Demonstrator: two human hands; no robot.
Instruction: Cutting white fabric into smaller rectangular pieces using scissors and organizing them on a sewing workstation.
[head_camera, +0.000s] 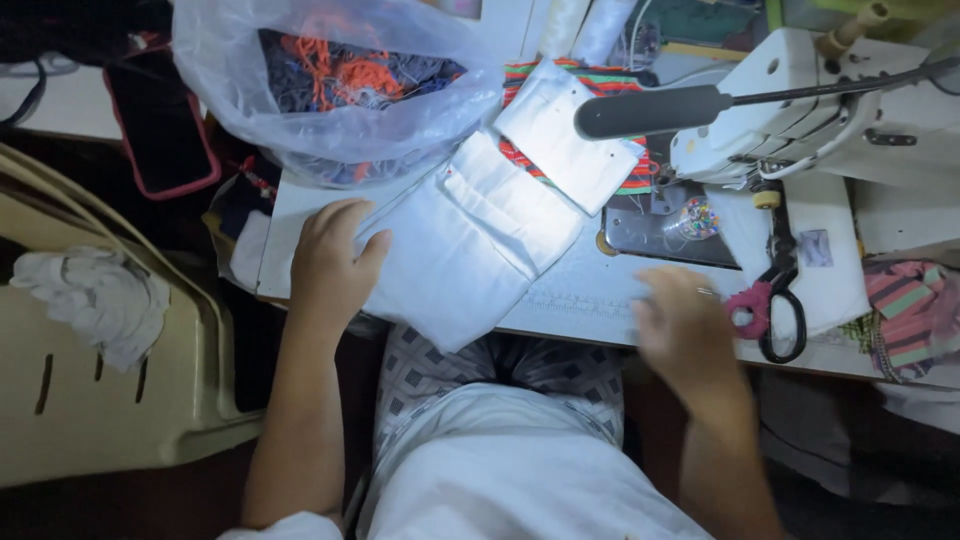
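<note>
From the head camera, two hands work at one desk (600, 300). The left hand (330, 262) lies flat, fingers together, on the near-left edge of one folded white cloth (465, 245). The right hand (685, 325), blurred, hovers spread over the desk's near edge, beside one pair of pink-handled scissors (775, 300). Farther off sit one white sewing machine (800, 100), one plastic bag of threads (340, 85) and one smaller white piece (565, 135).

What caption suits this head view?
Left hand flat on white fabric; right hand beside scissors at sewing machine.
</note>
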